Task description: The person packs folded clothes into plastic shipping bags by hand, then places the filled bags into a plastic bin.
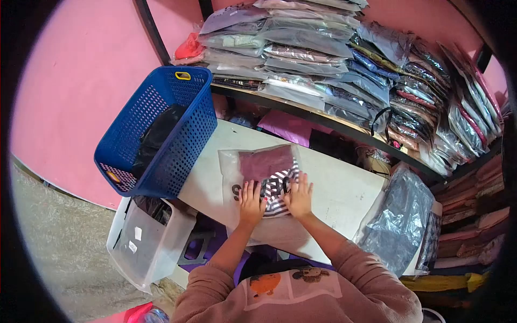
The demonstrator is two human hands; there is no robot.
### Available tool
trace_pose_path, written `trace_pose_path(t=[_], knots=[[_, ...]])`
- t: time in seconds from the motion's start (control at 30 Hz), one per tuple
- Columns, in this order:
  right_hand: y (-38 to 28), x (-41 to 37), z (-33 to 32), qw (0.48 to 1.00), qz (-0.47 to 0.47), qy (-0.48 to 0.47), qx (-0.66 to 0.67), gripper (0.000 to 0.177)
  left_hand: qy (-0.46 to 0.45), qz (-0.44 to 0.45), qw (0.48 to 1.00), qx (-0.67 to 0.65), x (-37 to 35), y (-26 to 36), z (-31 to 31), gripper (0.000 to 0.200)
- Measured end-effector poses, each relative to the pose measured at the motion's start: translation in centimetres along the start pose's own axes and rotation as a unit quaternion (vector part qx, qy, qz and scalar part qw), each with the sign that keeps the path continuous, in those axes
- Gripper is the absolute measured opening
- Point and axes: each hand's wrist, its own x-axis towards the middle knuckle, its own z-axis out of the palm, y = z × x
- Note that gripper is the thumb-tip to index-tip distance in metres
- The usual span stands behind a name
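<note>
A frosted plastic bag [230, 167] lies flat on the white table [339, 199] in front of me. Inside it is a folded garment [266, 163], plum at the top with black-and-white stripes and dark lettering below. My left hand [250, 202] rests on the left part of the bag, fingers stretched out and pointing away from me. On the right part lies my right hand [299, 197], its fingers also spread flat over the striped area. Both palms touch the plastic, and they cover some of the lettering.
A blue perforated basket [191, 134] with dark contents stands at the table's left end. Below it is a translucent bin [140, 253]. Bagged clothes [307, 54] fill the shelf behind. A large bag of dark material [398, 220] lies at the right, near stacked fabrics [468, 226].
</note>
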Motion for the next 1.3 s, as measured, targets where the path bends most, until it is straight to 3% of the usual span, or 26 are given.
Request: trace_pose_path(t=[0.03, 0.1, 0.13, 0.3, 0.43, 0.53, 0.57, 0.63, 0.7, 0.8, 0.83, 0.9, 1.0, 1.1, 1.3], knots=[[-0.7, 0.2, 0.1, 0.999, -0.041, -0.012, 0.000, 0.066, 0.020, 0.018, 0.999, 0.017, 0.3, 0.0, -0.1, 0.063], [-1.9, 0.0, -0.1, 0.991, -0.126, -0.037, 0.000, 0.065, -0.039, 0.014, 0.999, -0.005, -0.6, -0.9, 1.4, 0.059], [-1.4, -0.5, 1.5, 0.991, -0.091, -0.089, -0.043, 0.065, -0.050, 0.009, 0.999, -0.003, -0.8, -1.1, 1.7, 0.060], [0.2, 1.3, 2.4, 0.988, -0.076, -0.133, -0.027, 0.067, -0.070, -0.012, 0.997, 0.007, 0.9, -1.7, 2.5, 0.063], [0.2, 4.0, 2.6, 0.982, -0.070, -0.147, -0.098, 0.067, -0.135, -0.006, 0.985, -0.107, 4.0, -4.9, 3.1, 0.060], [-1.5, 4.1, 1.0, 0.980, -0.034, -0.179, -0.082, 0.065, 0.016, -0.017, 0.985, -0.172, 2.2, -6.1, -0.4, 0.042], [-2.1, 3.3, 1.3, 0.988, -0.051, -0.121, -0.080, 0.064, 0.034, -0.055, 0.985, -0.160, 0.1, -6.2, -1.8, 0.041], [-3.2, 0.5, 0.5, 0.988, -0.137, -0.070, -0.008, 0.054, 0.073, -0.126, 0.980, -0.133, -4.6, -6.9, -3.9, 0.037], [-4.6, -2.8, -0.1, 0.963, -0.232, -0.085, 0.103, 0.038, 0.127, -0.115, 0.983, -0.064, -10.4, -9.7, -2.8, 0.034], [-5.6, -7.2, 1.0, 0.887, -0.409, -0.149, 0.155, 0.033, -0.014, -0.301, 0.908, -0.291, -16.8, -9.2, -3.8, 0.030], [-6.0, -8.3, 1.5, 0.854, -0.466, -0.169, 0.158, 0.033, -0.050, -0.336, 0.856, -0.389, -18.2, -9.3, -3.4, 0.027], [-7.0, -9.4, 2.0, 0.840, -0.498, -0.140, 0.162, 0.029, -0.113, -0.387, 0.716, -0.569, -20.0, -10.1, -2.0, 0.021], [-8.8, -9.9, 2.8, 0.829, -0.533, -0.090, 0.145, 0.022, -0.101, -0.392, 0.717, -0.567, -19.9, -8.9, -1.2, 0.011], [-9.9, -10.1, 2.8, 0.818, -0.557, -0.058, 0.130, 0.015, -0.122, -0.449, 0.676, -0.571, -17.9, -5.0, -4.6, 0.016], [-9.1, -11.4, 2.2, 0.822, -0.549, -0.063, 0.134, 0.008, -0.202, -0.506, 0.580, -0.606, -17.8, -3.2, -5.4, 0.011]])
